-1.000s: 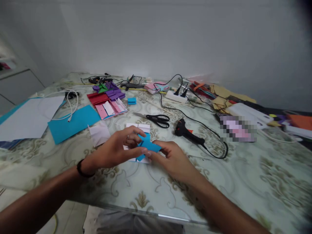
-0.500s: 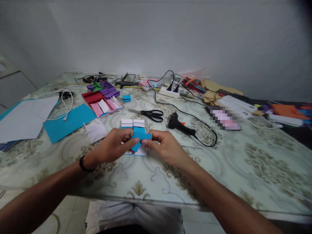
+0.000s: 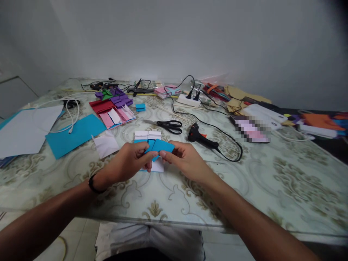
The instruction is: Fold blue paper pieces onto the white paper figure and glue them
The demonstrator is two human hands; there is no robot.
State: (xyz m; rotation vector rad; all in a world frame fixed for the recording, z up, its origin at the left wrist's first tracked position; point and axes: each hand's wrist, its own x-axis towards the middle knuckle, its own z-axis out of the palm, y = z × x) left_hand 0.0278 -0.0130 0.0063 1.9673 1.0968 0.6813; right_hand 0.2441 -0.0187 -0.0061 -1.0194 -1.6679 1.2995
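A small folded piece of blue paper (image 3: pixel 162 145) is pinched between both hands over the table. My left hand (image 3: pixel 137 156) grips its left part with thumb and fingers. On the other side, my right hand (image 3: pixel 183 158) pinches its lower right edge. Beneath and behind the hands lies a blue-and-white folded paper piece (image 3: pixel 147 135) with two white flaps at its top; the hands partly cover it. Black-handled scissors (image 3: pixel 170 126) lie just beyond, and a black glue gun (image 3: pixel 202 137) rests to the right of my right hand.
A blue sheet (image 3: pixel 76 134), a creased white paper (image 3: pixel 105 145) and white sheets (image 3: pixel 29 130) lie at left. Folded pink paper (image 3: pixel 115 117) is farther back. A white power strip (image 3: pixel 189 100) with black cords stands behind the scissors. A phone (image 3: pixel 250 129) lies at right.
The blue paper between my hands has turned and its right part now angles upward, showing a broader face. My right hand's fingers have shifted slightly along it.
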